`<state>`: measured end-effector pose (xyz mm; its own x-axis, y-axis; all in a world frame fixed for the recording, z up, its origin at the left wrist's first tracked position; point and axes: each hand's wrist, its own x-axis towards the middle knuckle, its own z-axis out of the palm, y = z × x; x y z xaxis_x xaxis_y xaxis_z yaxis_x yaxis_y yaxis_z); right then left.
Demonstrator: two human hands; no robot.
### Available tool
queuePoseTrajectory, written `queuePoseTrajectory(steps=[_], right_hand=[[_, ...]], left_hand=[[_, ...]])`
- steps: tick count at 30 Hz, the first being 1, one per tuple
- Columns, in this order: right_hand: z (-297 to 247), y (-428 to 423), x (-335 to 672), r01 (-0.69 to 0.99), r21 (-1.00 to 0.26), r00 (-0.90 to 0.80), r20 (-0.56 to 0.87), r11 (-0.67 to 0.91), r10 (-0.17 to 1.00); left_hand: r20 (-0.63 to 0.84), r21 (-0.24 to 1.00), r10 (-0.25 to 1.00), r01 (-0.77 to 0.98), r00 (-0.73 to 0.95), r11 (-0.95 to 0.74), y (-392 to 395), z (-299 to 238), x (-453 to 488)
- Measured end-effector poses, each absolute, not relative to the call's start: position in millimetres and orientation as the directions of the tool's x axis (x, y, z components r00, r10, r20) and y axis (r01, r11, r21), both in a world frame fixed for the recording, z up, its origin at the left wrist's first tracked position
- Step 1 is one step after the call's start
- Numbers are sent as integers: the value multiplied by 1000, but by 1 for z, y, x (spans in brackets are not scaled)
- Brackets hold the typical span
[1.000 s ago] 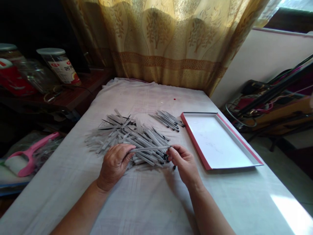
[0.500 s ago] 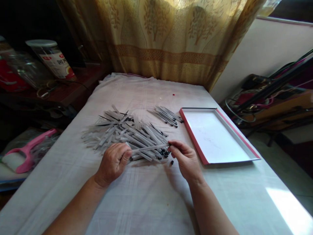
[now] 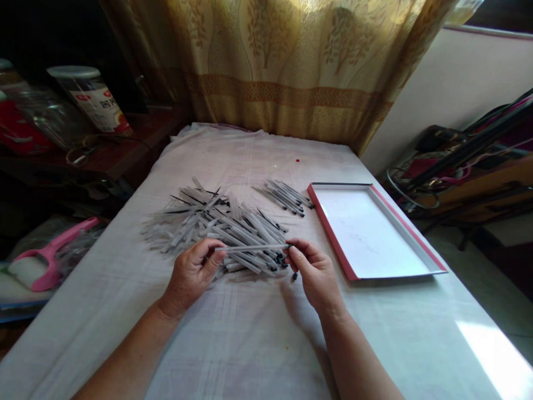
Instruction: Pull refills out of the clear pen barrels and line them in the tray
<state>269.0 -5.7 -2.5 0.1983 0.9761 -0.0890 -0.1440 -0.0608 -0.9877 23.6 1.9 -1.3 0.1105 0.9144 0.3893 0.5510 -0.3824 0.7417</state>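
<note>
A slim, translucent pen (image 3: 256, 248) spans the gap between my hands, roughly level. My left hand (image 3: 195, 272) pinches its left end between thumb and fingers. At the other end, my right hand (image 3: 314, 272) grips the dark tip. Just behind and below the pen lies a loose heap of clear pen barrels and dark refills (image 3: 216, 216), many with black ends. A small black cap (image 3: 295, 276) rests on the cloth beside my right fingers. Farther back, several capped pens (image 3: 285, 197) lie side by side in a smaller pile.
A shallow red-edged box lid (image 3: 356, 272) with a white inside sits on the right of the cloth-covered table (image 3: 250, 344). Tiny red (image 3: 297, 160) and white bits lie at the back. On the left are a side table with jars (image 3: 97, 103) and a pink-handled roller (image 3: 52, 255).
My left hand has opened from a closed fist round the pen's end to a fingertip pinch, so more of the pen shows. My right hand keeps its hold.
</note>
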Motion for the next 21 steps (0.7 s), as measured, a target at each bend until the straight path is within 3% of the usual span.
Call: queuePoseTrajectory(steps=[14,21], right_hand=[[-4,-6,267,-165,-984,179,-100,-70,979],[-5,-5,268,-154,-987,193,-73,-43,978]], left_hand=[[359,782,932,529,52,-331,3,-9,23],[394,721,911,574,122,-389,6,-7,23]])
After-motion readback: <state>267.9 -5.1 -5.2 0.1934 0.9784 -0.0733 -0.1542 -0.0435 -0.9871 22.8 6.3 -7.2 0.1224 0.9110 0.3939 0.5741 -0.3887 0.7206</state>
